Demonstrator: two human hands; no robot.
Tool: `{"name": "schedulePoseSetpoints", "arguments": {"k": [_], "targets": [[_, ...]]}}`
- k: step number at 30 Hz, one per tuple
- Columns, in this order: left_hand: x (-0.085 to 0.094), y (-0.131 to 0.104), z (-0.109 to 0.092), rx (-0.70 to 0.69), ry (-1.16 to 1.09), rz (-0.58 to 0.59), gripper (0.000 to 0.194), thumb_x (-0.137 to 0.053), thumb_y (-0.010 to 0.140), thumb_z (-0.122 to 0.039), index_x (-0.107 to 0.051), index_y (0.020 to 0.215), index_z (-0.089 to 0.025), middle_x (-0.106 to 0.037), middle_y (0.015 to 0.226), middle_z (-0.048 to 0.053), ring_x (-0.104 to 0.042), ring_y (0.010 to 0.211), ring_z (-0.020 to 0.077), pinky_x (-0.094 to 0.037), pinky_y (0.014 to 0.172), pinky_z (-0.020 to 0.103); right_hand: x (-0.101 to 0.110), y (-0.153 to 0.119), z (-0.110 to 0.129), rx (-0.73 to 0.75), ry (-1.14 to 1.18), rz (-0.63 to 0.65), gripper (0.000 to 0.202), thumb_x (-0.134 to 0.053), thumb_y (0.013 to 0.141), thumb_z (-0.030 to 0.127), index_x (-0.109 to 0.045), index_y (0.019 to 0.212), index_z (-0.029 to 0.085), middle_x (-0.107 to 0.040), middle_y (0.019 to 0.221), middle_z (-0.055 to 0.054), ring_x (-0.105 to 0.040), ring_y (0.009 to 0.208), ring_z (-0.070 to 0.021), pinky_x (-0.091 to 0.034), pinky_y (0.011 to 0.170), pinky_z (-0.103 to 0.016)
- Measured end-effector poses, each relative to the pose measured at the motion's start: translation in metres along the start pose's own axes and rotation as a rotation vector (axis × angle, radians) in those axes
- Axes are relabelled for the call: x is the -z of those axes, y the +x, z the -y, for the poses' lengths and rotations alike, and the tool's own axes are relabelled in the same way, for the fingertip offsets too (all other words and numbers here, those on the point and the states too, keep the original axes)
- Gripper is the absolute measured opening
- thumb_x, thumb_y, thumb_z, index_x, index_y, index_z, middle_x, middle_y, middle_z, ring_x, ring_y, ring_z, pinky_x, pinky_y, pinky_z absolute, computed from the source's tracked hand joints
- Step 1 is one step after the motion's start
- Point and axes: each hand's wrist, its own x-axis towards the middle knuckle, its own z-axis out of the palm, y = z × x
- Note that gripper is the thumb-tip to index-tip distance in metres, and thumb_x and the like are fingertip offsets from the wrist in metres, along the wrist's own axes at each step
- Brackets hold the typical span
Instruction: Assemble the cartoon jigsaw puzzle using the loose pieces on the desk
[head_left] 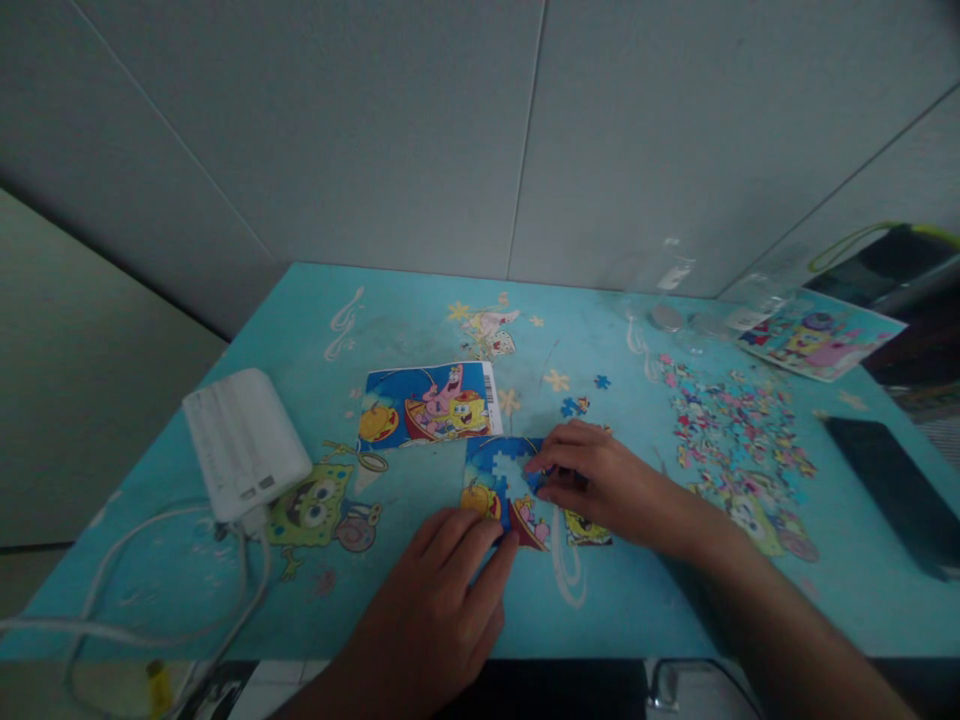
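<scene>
A partly joined jigsaw puzzle (480, 455) lies on the table in front of me, with a gap in its middle where the table shows through. My left hand (454, 590) rests at its lower left corner, fingers stretched and laid on the edge pieces. Over the right side of the gap, my right hand (592, 480) pinches a blue puzzle piece (534, 480) between thumb and fingers; the hand hides part of the puzzle. Just behind lies a picture card (427, 405) showing cartoon figures in a boat. A few loose blue pieces (571, 407) lie beyond my right hand.
Many loose puzzle pieces (735, 425) are spread at the right, near a dark phone (892, 490). Behind them are clear plastic bottles (757, 305) and another cartoon picture (825, 335). A white power bank (247, 440) with a cable (112, 630) lies left. A wall (405, 150) borders the back.
</scene>
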Motion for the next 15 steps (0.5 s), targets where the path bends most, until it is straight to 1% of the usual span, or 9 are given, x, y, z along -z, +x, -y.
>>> {"name": "schedulePoseSetpoints", "arguments": {"k": [3, 6, 8, 9, 12, 14, 15], "targets": [[-0.0007, 0.0002, 0.0001, 0.005, -0.003, -0.002, 0.039, -0.052, 0.092, -0.013, -0.063, 0.129, -0.009, -0.061, 0.121, 0.016, -0.052, 0.110, 0.0309, -0.054, 0.092, 0.052, 0.0014, 0.0002, 0.0040, -0.013, 0.053, -0.002, 0.009, -0.071, 0.092, 0.020, -0.071, 0.101, 0.022, -0.068, 0.092, -0.002, -0.061, 0.090, -0.0186, -0.046, 0.085, -0.033], [-0.0002, -0.0003, 0.0002, 0.006, -0.002, 0.002, 0.039, -0.051, 0.092, -0.013, -0.063, 0.129, -0.009, -0.061, 0.121, 0.015, -0.053, 0.110, 0.0309, -0.054, 0.093, 0.051, 0.0044, -0.0008, 0.0080, -0.075, 0.150, 0.005, 0.003, -0.069, 0.093, 0.020, -0.070, 0.095, 0.021, -0.067, 0.085, 0.000, -0.060, 0.076, -0.0138, -0.048, 0.073, -0.028], [0.0001, -0.0013, 0.0003, 0.001, -0.001, 0.002, 0.039, -0.051, 0.092, -0.013, -0.063, 0.130, -0.009, -0.061, 0.121, 0.016, -0.053, 0.111, 0.0312, -0.054, 0.093, 0.052, 0.0068, -0.0015, 0.0096, -0.130, 0.215, -0.004, 0.008, -0.067, 0.094, 0.021, -0.071, 0.101, 0.021, -0.067, 0.085, 0.000, -0.060, 0.071, -0.0122, -0.048, 0.067, -0.025], [0.0001, -0.0018, 0.0003, -0.001, -0.001, 0.004, 0.040, -0.051, 0.092, -0.013, -0.063, 0.130, -0.008, -0.060, 0.122, 0.016, -0.052, 0.111, 0.0315, -0.054, 0.093, 0.052, 0.0078, -0.0016, 0.0099, -0.145, 0.232, -0.015, 0.013, -0.066, 0.095, 0.022, -0.071, 0.107, 0.022, -0.068, 0.087, 0.000, -0.061, 0.072, -0.0125, -0.049, 0.067, -0.025], [-0.0006, -0.0030, 0.0004, -0.008, 0.000, 0.012, 0.040, -0.052, 0.093, -0.014, -0.062, 0.132, -0.008, -0.060, 0.124, 0.016, -0.052, 0.112, 0.0319, -0.054, 0.094, 0.053, 0.0096, -0.0017, 0.0081, -0.169, 0.241, -0.069, 0.025, -0.063, 0.097, 0.023, -0.072, 0.120, 0.024, -0.072, 0.096, -0.002, -0.065, 0.080, -0.0144, -0.052, 0.072, -0.027], [-0.0011, -0.0031, 0.0004, -0.006, -0.003, 0.010, 0.041, -0.052, 0.093, -0.014, -0.061, 0.132, -0.008, -0.060, 0.123, 0.016, -0.052, 0.112, 0.0318, -0.054, 0.094, 0.054, 0.0096, -0.0016, 0.0055, -0.224, 0.269, -0.108, 0.024, -0.061, 0.097, 0.025, -0.074, 0.118, 0.024, -0.075, 0.098, -0.003, -0.067, 0.081, -0.0151, -0.053, 0.073, -0.028], [-0.0013, -0.0030, 0.0004, -0.002, -0.006, 0.008, 0.041, -0.052, 0.093, -0.013, -0.061, 0.132, -0.008, -0.060, 0.123, 0.016, -0.053, 0.111, 0.0317, -0.054, 0.093, 0.054, 0.0094, -0.0016, 0.0041, -0.265, 0.298, -0.119, 0.023, -0.061, 0.097, 0.026, -0.075, 0.114, 0.024, -0.076, 0.096, -0.002, -0.068, 0.079, -0.0151, -0.054, 0.072, -0.028]]}}
